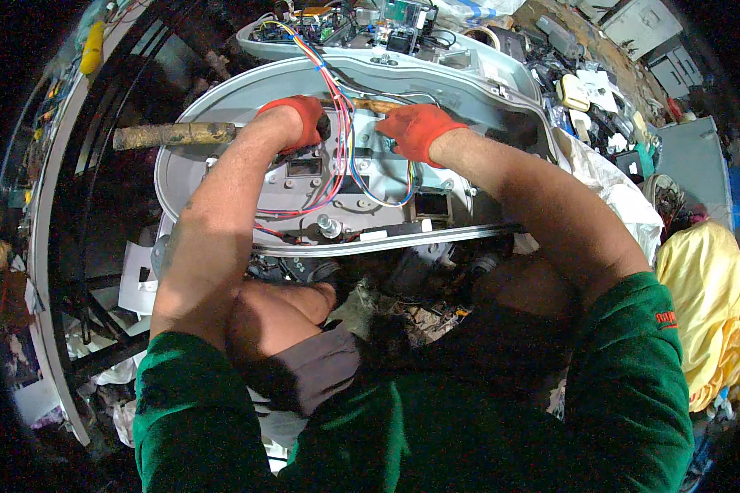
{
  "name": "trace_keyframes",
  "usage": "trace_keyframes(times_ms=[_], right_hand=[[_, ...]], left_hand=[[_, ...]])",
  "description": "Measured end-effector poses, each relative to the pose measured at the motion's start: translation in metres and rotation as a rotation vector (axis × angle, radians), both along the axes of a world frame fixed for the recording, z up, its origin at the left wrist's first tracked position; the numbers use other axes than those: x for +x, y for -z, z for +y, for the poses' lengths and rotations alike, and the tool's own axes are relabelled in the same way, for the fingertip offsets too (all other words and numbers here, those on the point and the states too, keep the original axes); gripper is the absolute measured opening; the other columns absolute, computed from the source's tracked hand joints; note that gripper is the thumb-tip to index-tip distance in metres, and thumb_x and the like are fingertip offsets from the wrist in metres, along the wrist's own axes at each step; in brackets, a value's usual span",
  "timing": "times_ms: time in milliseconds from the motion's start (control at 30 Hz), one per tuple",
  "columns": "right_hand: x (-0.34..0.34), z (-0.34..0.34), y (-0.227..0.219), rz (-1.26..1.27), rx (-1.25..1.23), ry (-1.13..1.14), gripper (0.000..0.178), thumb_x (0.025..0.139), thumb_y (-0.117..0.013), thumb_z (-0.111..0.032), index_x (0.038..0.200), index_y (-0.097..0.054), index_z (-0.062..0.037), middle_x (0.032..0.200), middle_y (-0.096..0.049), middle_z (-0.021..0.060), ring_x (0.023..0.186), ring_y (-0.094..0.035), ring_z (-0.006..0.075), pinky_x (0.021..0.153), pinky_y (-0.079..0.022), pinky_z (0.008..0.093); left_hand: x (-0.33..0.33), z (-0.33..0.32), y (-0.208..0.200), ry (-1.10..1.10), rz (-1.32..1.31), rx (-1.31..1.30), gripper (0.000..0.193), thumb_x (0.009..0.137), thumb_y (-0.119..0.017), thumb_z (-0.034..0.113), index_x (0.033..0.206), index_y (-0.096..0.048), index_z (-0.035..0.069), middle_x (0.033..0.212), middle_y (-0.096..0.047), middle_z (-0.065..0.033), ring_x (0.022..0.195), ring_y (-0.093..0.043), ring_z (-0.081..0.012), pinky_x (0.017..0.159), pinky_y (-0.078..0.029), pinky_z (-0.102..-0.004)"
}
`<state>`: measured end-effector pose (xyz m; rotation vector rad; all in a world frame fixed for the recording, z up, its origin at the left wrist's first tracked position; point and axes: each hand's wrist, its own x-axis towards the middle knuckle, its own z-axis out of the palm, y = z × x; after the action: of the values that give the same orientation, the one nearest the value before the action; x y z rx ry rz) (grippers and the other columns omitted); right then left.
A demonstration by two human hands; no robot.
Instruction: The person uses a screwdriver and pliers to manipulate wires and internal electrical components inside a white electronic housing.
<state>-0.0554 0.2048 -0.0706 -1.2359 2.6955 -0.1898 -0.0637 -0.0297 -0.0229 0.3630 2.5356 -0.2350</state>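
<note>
At upper centre, the red-gloved left hand (302, 123) and right hand (419, 133) curled over a curved plastic shell (247, 92), thin wires (343, 123) looping between; I couldn't tell their grip.

Cluttered work area. Littered brown floor (588, 34) upper right, pale grey boxy cabinets (643, 34) on it. Heaped black-and-white plastic scrap (584, 94) nearer, bunched shiny yellow fabric (699, 296) far right. Long black barred frame (63, 222) left. Light strongest mid-scene, left side dim.
</note>
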Motion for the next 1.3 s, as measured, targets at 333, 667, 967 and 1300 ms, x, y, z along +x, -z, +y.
trace_keyframes(times_ms=[333, 667, 967, 1300], right_hand=[[-0.005, 0.000, 0.003, 0.022, 0.111, -0.012, 0.032, 0.083, -0.064, -0.024, 0.112, -0.060, -0.0114, 0.107, -0.064, 0.0121, 0.103, -0.062, 0.0324, 0.086, -0.051, 0.0426], [-0.005, 0.003, -0.010, -0.032, 0.154, 0.032, 0.036, 0.080, -0.067, -0.024, 0.112, -0.060, -0.0089, 0.110, -0.064, 0.0138, 0.105, -0.061, 0.0321, 0.088, -0.050, 0.0431], [-0.001, 0.000, -0.013, -0.034, 0.030, -0.010, 0.034, 0.082, -0.059, -0.019, 0.116, -0.062, -0.0176, 0.111, -0.065, 0.0119, 0.106, -0.062, 0.0321, 0.087, -0.052, 0.0435], [-0.003, 0.006, -0.001, 0.053, 0.090, -0.063, 0.023, 0.083, -0.055, -0.016, 0.103, -0.063, -0.0097, 0.103, -0.067, 0.0143, 0.099, -0.064, 0.0330, 0.083, -0.053, 0.0452]], left_hand=[[0.006, 0.016, -0.004, -0.001, 0.005, 0.020, 0.037, 0.078, -0.069, 0.028, 0.108, -0.067, 0.006, 0.117, -0.064, -0.0170, 0.108, -0.061, -0.0337, 0.092, -0.050, -0.0426], [-0.002, 0.002, -0.003, 0.018, 0.036, 0.082, 0.039, 0.079, -0.065, 0.027, 0.115, -0.064, 0.010, 0.115, -0.064, -0.0185, 0.105, -0.062, -0.0356, 0.092, -0.050, -0.0434], [0.009, 0.001, -0.012, 0.073, -0.004, 0.006, 0.040, 0.082, -0.067, 0.034, 0.116, -0.065, 0.014, 0.118, -0.064, -0.0142, 0.110, -0.060, -0.0326, 0.093, -0.049, -0.0408], [0.019, 0.022, -0.007, 0.159, 0.089, -0.024, 0.032, 0.084, -0.062, 0.032, 0.104, -0.069, 0.008, 0.111, -0.066, -0.0176, 0.106, -0.062, -0.0331, 0.092, -0.049, -0.0425]])
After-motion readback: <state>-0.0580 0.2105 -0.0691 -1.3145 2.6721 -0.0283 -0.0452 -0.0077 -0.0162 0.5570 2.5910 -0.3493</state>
